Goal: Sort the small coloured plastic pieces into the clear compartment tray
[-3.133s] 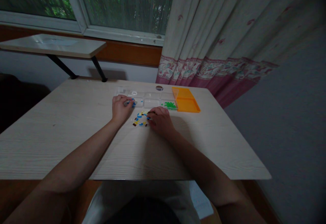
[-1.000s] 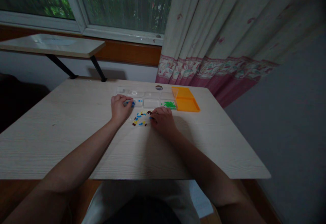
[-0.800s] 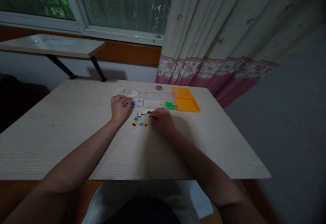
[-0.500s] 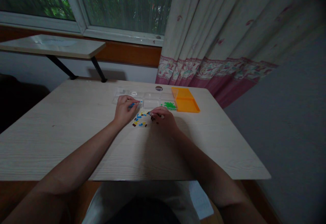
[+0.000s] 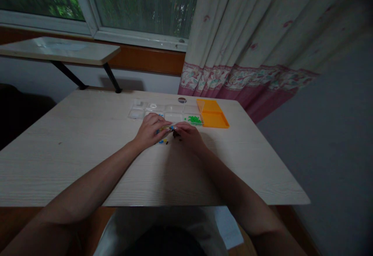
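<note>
My left hand (image 5: 150,131) is closed over the small loose pieces, its fingertips meeting those of my right hand. What it holds, if anything, is hidden. My right hand (image 5: 189,134) pinches a small blue piece (image 5: 172,127) at its fingertips. Dark brown pieces (image 5: 176,134) lie beneath the right fingers. A few blue and yellow pieces (image 5: 163,141) sit on the table just in front of the left hand, which covers others. Behind both hands is a clear compartment box (image 5: 174,117), with green pieces (image 5: 194,120) in its front right compartment and a little blue in another.
An orange tray (image 5: 215,119) stands against the box's right end. A small dark round thing (image 5: 182,100) lies behind the box. The pale wooden table (image 5: 87,151) has a raised shelf (image 5: 87,53) at back left; a curtain (image 5: 221,69) hangs behind.
My left hand has moved right and towards me, from the box's edge to the pieces, meeting my right hand. My right hand has barely moved.
</note>
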Demonstrator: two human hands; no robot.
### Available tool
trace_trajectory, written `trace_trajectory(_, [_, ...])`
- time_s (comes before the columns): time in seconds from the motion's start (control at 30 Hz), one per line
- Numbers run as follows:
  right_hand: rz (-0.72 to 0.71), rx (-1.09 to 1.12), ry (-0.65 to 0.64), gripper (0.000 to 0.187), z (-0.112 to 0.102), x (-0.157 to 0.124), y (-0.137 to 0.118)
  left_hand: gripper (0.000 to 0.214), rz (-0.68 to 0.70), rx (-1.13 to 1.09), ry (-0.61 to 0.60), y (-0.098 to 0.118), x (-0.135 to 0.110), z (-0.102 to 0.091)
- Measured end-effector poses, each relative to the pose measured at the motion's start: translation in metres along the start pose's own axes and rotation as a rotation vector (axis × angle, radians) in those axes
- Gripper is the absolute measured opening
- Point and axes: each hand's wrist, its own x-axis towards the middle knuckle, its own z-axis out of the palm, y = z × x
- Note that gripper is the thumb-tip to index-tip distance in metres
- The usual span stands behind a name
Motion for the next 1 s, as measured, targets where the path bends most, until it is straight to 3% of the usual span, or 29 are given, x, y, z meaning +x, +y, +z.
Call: trace_trajectory(1.0, [0.054, -0.041, -0.026, 0.042, 0.0044, -0.0037, -0.0051, 0.022, 0.101, 0.141, -0.016, -0.0028, -0.0018, 0.0008])
